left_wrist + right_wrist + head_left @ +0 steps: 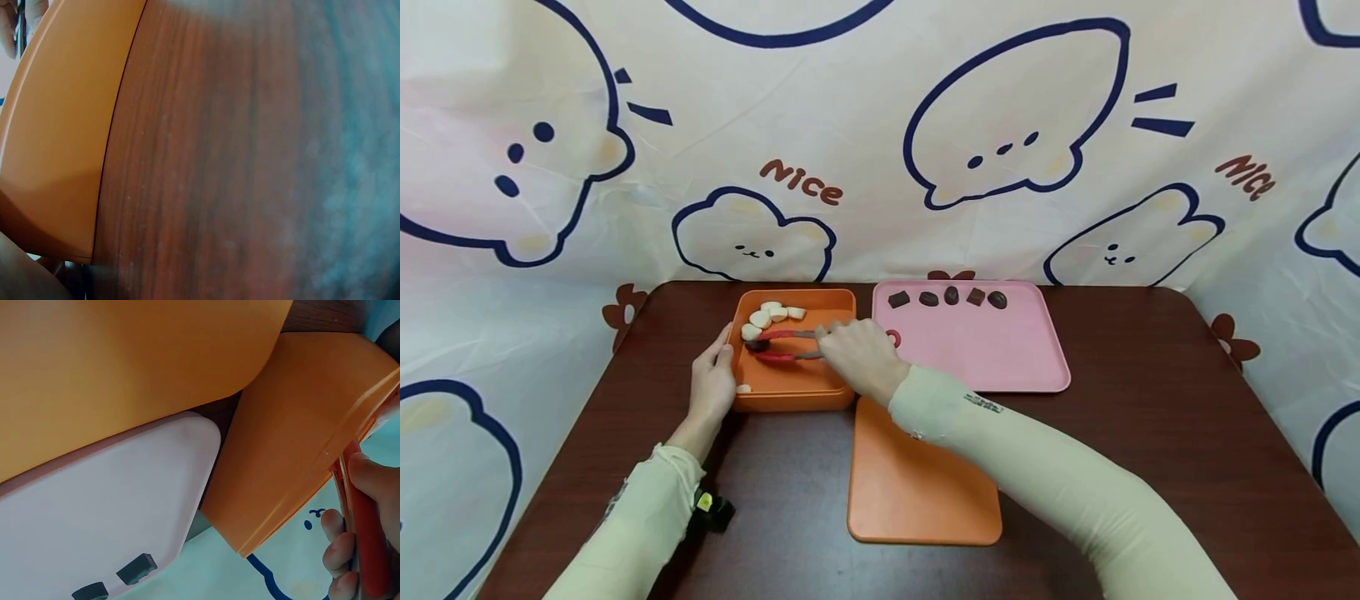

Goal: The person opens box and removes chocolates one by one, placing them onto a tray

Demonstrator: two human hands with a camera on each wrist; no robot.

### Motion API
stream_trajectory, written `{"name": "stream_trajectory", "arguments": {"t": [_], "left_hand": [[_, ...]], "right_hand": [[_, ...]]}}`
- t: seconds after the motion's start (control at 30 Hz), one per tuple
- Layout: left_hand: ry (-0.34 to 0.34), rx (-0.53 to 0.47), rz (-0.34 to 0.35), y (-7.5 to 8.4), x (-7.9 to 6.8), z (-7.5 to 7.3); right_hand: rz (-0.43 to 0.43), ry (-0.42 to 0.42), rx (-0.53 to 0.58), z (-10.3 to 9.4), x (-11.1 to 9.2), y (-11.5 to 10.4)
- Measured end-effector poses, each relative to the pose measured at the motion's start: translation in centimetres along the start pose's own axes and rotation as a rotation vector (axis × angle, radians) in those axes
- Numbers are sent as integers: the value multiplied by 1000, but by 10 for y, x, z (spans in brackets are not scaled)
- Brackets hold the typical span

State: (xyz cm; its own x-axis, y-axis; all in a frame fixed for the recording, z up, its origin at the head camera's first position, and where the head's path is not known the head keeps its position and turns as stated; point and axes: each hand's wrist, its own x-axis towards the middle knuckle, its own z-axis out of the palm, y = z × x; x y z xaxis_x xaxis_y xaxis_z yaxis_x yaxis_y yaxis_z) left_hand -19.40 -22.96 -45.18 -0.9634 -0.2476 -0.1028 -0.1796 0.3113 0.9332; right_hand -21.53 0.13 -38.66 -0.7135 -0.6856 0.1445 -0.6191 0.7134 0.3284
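My right hand (pixel 861 354) grips red-tipped metal tongs (pixel 781 334) over the orange box (pixel 797 401). Between the tongs' tips, inside the box at its left, is a dark chocolate piece (pixel 756 344); whether the tips squeeze it I cannot tell. Several white pieces (pixel 761 319) lie along the box's back left. My left hand (pixel 712 383) rests against the left outer wall of the box, its fingers fairly straight. In the right wrist view, my right thumb and fingers (pixel 338 553) wrap the red tong handle (pixel 370 544).
A pink tray (pixel 977 350) stands right of the box, with several dark chocolates (pixel 951 296) in a row along its back. An orange lid-like board (pixel 925 492) lies in front on the brown table (pixel 1120 392). A patterned cloth (pixel 880 100) hangs behind.
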Motion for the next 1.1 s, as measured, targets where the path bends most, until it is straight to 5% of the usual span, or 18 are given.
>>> {"name": "stream_trajectory", "arguments": {"t": [0.33, 1.1], "left_hand": [[10, 2, 10, -1, 1, -1], [10, 21, -2, 1, 0, 3]], "right_hand": [[20, 23, 38, 2, -5, 5], [149, 99, 223, -1, -53, 26]]}}
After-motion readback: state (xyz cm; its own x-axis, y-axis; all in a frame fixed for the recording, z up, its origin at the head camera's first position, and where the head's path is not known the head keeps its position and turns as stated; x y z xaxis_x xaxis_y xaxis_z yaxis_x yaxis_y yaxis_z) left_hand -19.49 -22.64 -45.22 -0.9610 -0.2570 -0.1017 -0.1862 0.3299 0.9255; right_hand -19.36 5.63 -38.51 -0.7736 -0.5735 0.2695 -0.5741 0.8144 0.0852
